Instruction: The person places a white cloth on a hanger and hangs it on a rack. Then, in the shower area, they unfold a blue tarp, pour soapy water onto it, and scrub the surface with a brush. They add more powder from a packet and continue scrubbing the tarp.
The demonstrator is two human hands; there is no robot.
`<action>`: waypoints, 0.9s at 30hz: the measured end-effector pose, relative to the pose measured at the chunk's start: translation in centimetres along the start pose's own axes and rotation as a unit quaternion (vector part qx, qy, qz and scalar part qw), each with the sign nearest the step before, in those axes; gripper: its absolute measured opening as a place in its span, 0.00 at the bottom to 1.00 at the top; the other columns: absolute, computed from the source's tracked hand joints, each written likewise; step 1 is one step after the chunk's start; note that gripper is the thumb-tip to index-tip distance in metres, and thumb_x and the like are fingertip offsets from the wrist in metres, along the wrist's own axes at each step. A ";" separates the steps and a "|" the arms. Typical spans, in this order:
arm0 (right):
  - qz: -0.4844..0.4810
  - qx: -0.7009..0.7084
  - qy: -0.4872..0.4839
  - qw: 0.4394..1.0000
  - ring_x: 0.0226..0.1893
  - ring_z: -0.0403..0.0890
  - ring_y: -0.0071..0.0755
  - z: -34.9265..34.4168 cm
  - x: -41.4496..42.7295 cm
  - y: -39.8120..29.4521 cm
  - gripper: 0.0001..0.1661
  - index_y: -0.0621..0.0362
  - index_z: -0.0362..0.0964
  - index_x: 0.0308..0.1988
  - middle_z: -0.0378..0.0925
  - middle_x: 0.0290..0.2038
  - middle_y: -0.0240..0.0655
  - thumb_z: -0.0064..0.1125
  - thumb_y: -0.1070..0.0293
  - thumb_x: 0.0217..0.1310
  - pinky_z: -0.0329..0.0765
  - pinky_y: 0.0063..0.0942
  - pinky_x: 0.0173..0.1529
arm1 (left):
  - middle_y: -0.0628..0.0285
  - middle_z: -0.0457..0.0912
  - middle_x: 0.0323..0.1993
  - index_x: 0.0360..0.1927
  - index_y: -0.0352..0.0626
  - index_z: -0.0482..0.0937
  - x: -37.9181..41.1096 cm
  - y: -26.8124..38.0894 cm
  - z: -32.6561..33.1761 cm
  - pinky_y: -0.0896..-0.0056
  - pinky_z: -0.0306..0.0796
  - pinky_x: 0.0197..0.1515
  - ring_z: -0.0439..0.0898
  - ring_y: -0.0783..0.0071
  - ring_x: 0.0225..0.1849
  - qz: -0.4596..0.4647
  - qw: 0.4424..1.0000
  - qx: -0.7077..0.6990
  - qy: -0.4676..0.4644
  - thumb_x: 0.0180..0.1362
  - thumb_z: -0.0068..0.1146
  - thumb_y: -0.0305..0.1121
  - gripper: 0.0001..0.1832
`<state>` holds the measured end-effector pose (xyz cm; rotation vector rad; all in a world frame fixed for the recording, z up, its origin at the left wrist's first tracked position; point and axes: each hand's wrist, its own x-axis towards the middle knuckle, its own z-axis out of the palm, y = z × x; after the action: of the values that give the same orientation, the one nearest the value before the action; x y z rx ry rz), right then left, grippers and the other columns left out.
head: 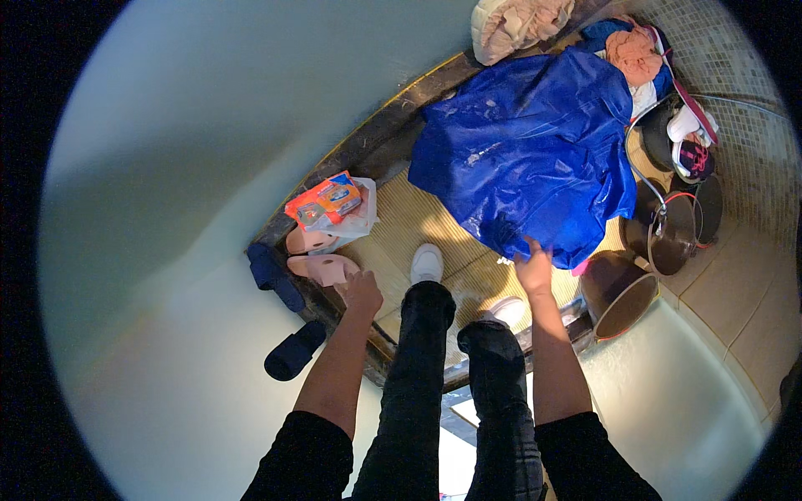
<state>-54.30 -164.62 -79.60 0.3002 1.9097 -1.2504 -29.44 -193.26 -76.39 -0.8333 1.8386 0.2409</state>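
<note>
A large blue plastic sheet [520, 150], creased and wet-looking with pale smears, lies spread over the ribbed tile floor [407, 206]. At its near edge is my right hand [534, 269], with the fingers against the sheet; whether they grip it cannot be made out. My left hand [362, 294] hangs with curled fingers beside a pair of pink slippers [313, 266]. A small pale patch shows at its fingertips, too unclear to name. Just beyond the slippers, an orange packet [326, 200] rests on a white plastic bag [366, 210].
Dark slippers [294, 351] lie outside the dark raised kerb [369, 138]. Brown buckets [617, 300] stand at right, with a shower hose [633, 156] and shoes [692, 156] behind. Piled clothes [633, 56] and a cream padded item [520, 28] sit at the far end. My white shoes [427, 263] are on the tiles.
</note>
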 end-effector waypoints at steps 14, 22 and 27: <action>0.087 0.493 -0.454 0.737 0.62 0.65 0.47 16.3 4.5 9.5 0.31 0.68 0.59 0.60 0.66 0.58 0.52 0.48 0.59 0.64 0.55 0.42 0.69 | 0.49 0.81 0.33 0.40 0.40 0.77 8.4 -2.1 3.2 0.63 0.74 0.37 0.82 0.59 0.35 0.140 0.863 -0.430 0.226 0.57 0.53 0.27 0.08; 0.193 0.385 -0.653 0.623 0.66 0.59 0.40 28.4 6.6 16.6 0.30 0.67 0.57 0.62 0.62 0.63 0.45 0.43 0.59 0.67 0.54 0.36 0.69 | 0.56 0.82 0.34 0.45 0.37 0.76 12.1 1.7 1.3 0.72 0.74 0.38 0.82 0.71 0.34 0.215 0.808 -0.514 0.192 0.62 0.52 0.29 0.10; 0.252 0.328 -0.677 0.609 0.65 0.61 0.34 28.6 8.9 17.1 0.23 0.56 0.66 0.57 0.65 0.62 0.35 0.45 0.56 0.68 0.58 0.38 0.67 | 0.58 0.82 0.34 0.45 0.34 0.76 12.9 4.2 -1.4 0.73 0.74 0.39 0.81 0.73 0.35 0.229 0.820 -0.486 0.197 0.63 0.49 0.27 0.10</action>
<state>-35.66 -182.65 -102.37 0.1297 -0.0160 -1.1147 -35.80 -196.44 -88.04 -1.1484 2.2780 1.5121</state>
